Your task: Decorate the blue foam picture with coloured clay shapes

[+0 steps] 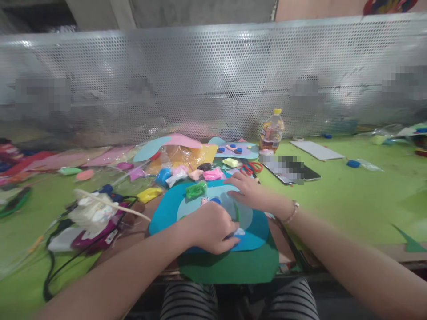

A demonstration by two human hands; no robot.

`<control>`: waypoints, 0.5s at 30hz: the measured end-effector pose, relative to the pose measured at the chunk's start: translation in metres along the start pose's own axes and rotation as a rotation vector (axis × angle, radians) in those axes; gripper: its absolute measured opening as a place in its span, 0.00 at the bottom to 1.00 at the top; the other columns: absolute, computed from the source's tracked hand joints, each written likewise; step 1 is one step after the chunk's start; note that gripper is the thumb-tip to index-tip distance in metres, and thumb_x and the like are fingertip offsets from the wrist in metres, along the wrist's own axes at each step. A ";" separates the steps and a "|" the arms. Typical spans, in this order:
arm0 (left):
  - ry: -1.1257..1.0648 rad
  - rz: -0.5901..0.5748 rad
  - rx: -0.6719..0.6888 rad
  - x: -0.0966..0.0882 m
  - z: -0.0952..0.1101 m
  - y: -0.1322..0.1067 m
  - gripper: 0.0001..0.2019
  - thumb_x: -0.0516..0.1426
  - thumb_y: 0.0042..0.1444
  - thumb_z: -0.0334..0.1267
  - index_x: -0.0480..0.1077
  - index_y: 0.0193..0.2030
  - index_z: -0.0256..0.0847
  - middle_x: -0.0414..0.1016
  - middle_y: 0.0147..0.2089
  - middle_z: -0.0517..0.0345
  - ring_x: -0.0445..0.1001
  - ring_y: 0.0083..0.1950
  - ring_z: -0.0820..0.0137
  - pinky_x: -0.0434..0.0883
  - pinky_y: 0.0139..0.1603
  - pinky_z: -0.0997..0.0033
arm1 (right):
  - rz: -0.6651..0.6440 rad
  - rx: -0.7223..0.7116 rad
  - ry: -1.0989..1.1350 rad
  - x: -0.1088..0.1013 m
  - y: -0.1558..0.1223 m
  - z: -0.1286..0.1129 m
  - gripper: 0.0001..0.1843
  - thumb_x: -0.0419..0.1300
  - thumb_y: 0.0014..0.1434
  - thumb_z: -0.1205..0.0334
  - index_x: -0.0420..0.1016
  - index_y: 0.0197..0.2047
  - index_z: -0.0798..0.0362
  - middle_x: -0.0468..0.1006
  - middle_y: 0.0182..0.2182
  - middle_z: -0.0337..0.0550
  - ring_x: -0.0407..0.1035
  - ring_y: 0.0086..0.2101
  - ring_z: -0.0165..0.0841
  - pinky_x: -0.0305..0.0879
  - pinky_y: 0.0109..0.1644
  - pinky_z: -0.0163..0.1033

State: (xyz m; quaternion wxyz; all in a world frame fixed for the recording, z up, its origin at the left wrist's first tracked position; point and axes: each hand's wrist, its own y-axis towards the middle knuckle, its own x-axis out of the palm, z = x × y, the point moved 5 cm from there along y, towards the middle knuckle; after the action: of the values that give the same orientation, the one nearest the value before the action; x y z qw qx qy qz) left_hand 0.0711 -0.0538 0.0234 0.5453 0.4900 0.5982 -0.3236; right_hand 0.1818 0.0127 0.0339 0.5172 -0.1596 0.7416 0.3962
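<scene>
Paper in stacked layers lay at the near middle of the bench [363, 204] in the head view: a pale blue paper [247, 213] on a brighter blue paper [258, 240], with a dark green paper [228, 270] underneath, showing along the near edge. The left hand [215, 227] was over the pale paper, thumb and forefinger drawn narrow beside a small white piece [239, 231]; whether they gripped anything, I could not tell. The right hand [248, 192] was loosely spread, palm down, over the far right part of the sheets, and nothing showed in its fingers. A thin green strip [237, 212] ran between the hands, and a round blue piece [215, 201] sat just beyond the left hand.

The step in hand looked like setting small parts by fingertip. To do that well, the right hand was best used as a light weight, flat enough to stop the layers sliding without creasing them. The left pinch called for a gentle touch, pressing straight down rather than dragging, since a soft part would probably smear or flatten. The left wrist needed to ride high, clear of the finished bits. A bag of green clay [196, 190] rested on the far left part of the sheets; shifting it off toward the yellow packet [149, 194] would have given more room.
</scene>
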 end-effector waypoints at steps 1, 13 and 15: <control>0.007 -0.015 0.004 0.000 0.000 0.000 0.15 0.51 0.58 0.47 0.73 0.36 0.39 0.73 0.23 0.54 0.71 0.26 0.66 0.61 0.25 0.69 | 0.033 -0.012 -0.060 0.003 0.000 -0.004 0.19 0.48 0.65 0.60 0.64 0.56 0.58 0.68 0.45 0.53 0.62 0.48 0.41 0.61 0.50 0.48; 0.029 -0.070 0.005 0.000 0.001 0.002 0.14 0.52 0.56 0.47 0.73 0.35 0.39 0.74 0.23 0.54 0.71 0.25 0.64 0.58 0.23 0.66 | 0.017 0.129 -0.449 0.024 0.001 -0.018 0.25 0.42 0.65 0.63 0.53 0.64 0.59 0.64 0.53 0.58 0.58 0.51 0.47 0.56 0.51 0.52; 0.025 -0.078 0.004 0.000 0.002 0.002 0.14 0.52 0.57 0.47 0.72 0.34 0.39 0.74 0.23 0.54 0.71 0.25 0.64 0.58 0.23 0.67 | 0.007 0.134 -0.480 0.026 0.001 -0.018 0.26 0.42 0.64 0.65 0.53 0.65 0.58 0.64 0.53 0.57 0.59 0.50 0.47 0.56 0.51 0.52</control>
State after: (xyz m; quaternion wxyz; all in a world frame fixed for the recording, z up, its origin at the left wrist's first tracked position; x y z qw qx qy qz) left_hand 0.0734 -0.0545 0.0230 0.5238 0.4712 0.6231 -0.3397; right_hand 0.1593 0.0044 0.0136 0.6868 -0.0237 0.6226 0.3744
